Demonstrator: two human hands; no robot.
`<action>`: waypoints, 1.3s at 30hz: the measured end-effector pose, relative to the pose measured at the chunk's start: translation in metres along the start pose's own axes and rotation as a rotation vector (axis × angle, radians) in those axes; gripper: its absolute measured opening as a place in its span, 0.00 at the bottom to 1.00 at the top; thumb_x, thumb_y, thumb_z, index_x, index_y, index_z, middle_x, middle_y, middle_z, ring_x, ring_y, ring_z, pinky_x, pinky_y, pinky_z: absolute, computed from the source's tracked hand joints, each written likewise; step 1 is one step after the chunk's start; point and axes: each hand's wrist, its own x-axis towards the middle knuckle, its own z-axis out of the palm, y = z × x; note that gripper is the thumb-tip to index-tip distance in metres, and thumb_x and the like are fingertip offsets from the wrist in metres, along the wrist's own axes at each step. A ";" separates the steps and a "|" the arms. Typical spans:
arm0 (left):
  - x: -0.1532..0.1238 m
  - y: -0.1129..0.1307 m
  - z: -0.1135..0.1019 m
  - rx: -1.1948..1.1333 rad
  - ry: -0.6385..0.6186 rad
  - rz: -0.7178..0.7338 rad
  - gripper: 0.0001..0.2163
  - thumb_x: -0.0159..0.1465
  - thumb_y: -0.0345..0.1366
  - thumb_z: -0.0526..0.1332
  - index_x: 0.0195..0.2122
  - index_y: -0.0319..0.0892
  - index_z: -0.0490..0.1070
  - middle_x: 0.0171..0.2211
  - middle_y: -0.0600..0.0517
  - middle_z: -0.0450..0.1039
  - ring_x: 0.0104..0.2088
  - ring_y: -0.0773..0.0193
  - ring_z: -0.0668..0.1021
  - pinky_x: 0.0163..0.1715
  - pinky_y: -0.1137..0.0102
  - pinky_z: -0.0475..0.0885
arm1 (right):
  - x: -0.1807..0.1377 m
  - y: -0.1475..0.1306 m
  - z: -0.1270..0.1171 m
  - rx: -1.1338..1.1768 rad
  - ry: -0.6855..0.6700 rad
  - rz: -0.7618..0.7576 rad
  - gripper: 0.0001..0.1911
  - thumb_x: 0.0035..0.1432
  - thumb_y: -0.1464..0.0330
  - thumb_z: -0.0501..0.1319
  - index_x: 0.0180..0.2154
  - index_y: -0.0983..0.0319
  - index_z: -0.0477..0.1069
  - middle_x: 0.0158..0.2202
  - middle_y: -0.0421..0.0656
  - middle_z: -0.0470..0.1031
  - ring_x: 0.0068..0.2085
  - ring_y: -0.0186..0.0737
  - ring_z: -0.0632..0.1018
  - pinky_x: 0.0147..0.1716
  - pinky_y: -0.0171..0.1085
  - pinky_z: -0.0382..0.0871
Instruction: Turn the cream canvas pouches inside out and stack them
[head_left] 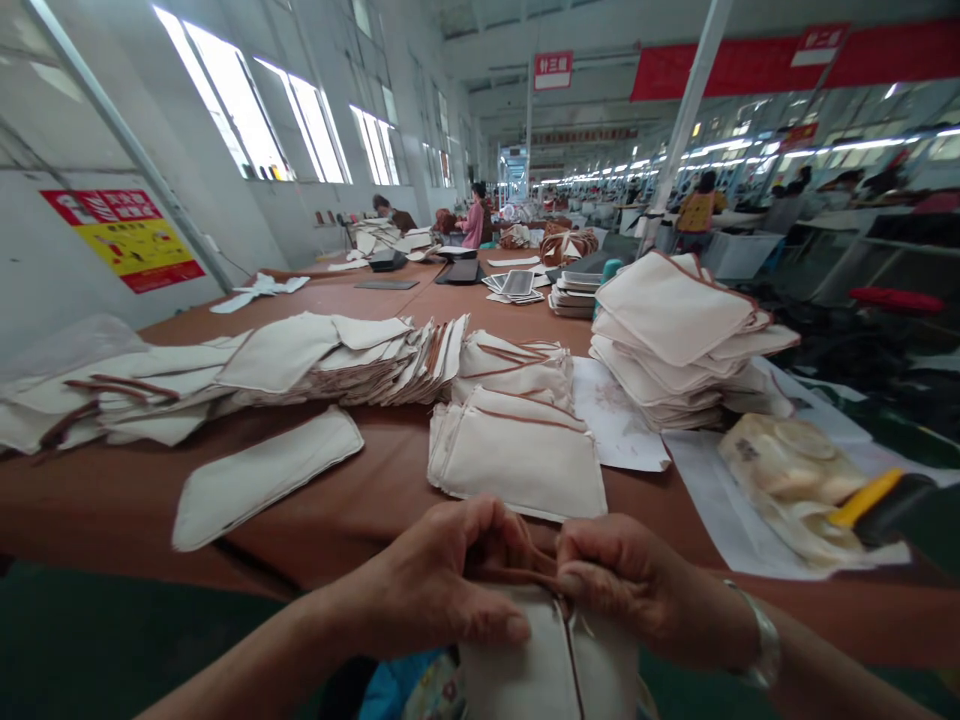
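Note:
Close to my body, at the table's front edge, I hold a cream fabric piece with brown edging [517, 655]. A dark line runs down its face. My left hand [457, 575] grips its upper left part, with the thumb flat on the front and the fingers behind the brown edge. My right hand [619, 575] pinches the brown edging at the top right, fingers curled; a bracelet circles that wrist. Just beyond my hands lies a stack of cream pieces with brown trim [525, 450]. A single cream piece [266, 480] rests on the table to the left.
A long row of cream pieces [285, 350] crosses the brown table [390, 450]. At right stand a tall cream stack [675, 310], white paper sheets [615, 415], a plastic-wrapped bundle [795, 470] and a yellow-and-black tool [870, 500]. People work farther back.

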 end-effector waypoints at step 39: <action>0.001 -0.015 0.009 1.289 -0.062 0.473 0.05 0.60 0.26 0.51 0.33 0.42 0.59 0.31 0.51 0.64 0.27 0.65 0.68 0.25 0.72 0.64 | 0.007 0.017 0.008 -0.071 0.007 0.190 0.05 0.51 0.77 0.57 0.28 0.67 0.71 0.22 0.34 0.64 0.23 0.27 0.61 0.19 0.26 0.52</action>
